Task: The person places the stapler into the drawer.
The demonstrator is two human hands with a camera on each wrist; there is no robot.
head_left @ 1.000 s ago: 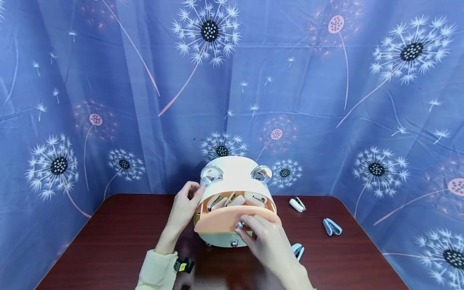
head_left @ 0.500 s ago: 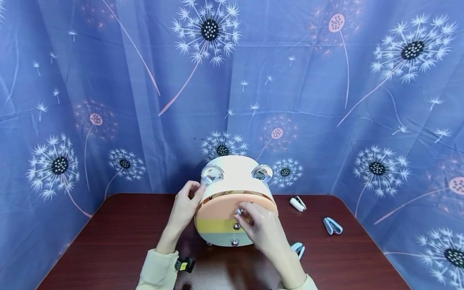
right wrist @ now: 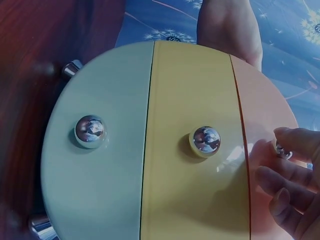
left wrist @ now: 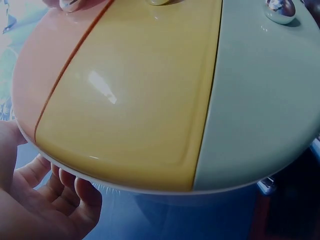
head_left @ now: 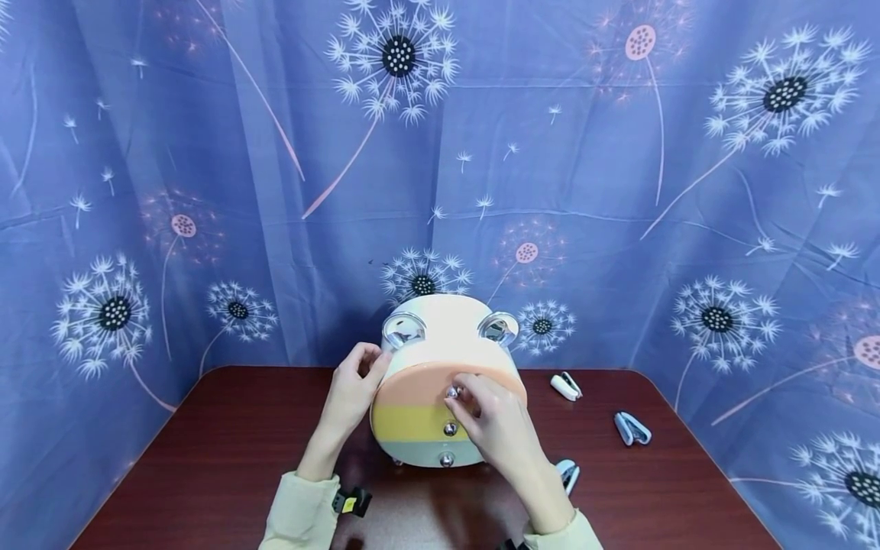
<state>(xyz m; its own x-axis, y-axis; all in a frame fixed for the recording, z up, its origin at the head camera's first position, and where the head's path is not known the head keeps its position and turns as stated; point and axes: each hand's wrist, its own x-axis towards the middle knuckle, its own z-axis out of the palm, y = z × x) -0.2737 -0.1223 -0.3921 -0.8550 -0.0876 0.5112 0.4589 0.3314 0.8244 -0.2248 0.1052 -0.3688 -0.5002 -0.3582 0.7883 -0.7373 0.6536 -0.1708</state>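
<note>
Peach drawer (head_left: 412, 384) is in flush with the cabinet (head_left: 447, 328) now; a second ago it was pulled out, small staplers showing inside. Your right hand (head_left: 498, 420) has travelled in with it.

Nearest you: two pale sleeves, left (head_left: 299, 513) and right (head_left: 567, 533). A black device (head_left: 353, 502) with a yellow patch sits by your left cuff.

Your right hand pinches the shiny top knob (head_left: 452, 392) between thumb and finger, the other fingers bent beside the drawer face. Your left hand (head_left: 352, 393) rests at the cabinet's left side, thumb touching the rim, fingers loosely bent along the wall behind it.

Below the peach drawer, the front carries a yellow drawer (head_left: 406, 424), then a green drawer (head_left: 412, 453). Each has its own round metal knob: middle (head_left: 450, 428) and bottom (head_left: 447, 460). You have the cabinet upright on the counter (head_left: 247, 435), raised on short metal feet (right wrist: 72, 68). Two shiny round pieces, left (head_left: 404, 330) and right (head_left: 499, 328), flank its white top.

To your right, a light-blue stapler (head_left: 568, 473) lies just beside your forearm, partly hidden. Farther out lie a blue-grey stapler (head_left: 632, 428) and, farther back, a white stapler (head_left: 566, 386).

Behind everything you face a blue curtain (head_left: 481, 168) printed with dandelions.
</note>
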